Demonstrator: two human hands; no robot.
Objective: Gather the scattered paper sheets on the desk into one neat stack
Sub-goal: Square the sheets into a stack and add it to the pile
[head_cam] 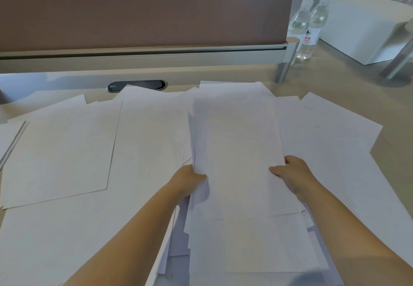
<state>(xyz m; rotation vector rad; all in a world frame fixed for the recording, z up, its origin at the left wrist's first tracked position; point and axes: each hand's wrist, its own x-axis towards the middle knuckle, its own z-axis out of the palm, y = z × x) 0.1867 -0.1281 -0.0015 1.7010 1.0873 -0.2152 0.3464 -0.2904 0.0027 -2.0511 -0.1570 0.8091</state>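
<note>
Left hand (pixel 186 179) and right hand (pixel 292 172) each pinch opposite side edges of a paper bundle (pixel 237 151), thumbs on top; loose sheets (pixel 60 149) lie outboard of both sets of fingers.

The scene is lit evenly by soft, cool daylight, and the white paper sheets (pixel 156 133) are rendered in a bluish-grey cast. Faint shadows are thrown to the left of the held stack (pixel 237 147) and beneath the left hand (pixel 187 180). A soft bright patch is seen on the desk (pixel 245 73) at the far left, near the partition (pixel 143 10). Slight softness is noted throughout, with no fine paper texture resolved. Straight lines are bowed by wide-angle distortion toward the edges, and the water bottles (pixel 312 24) are shown leaning
</note>
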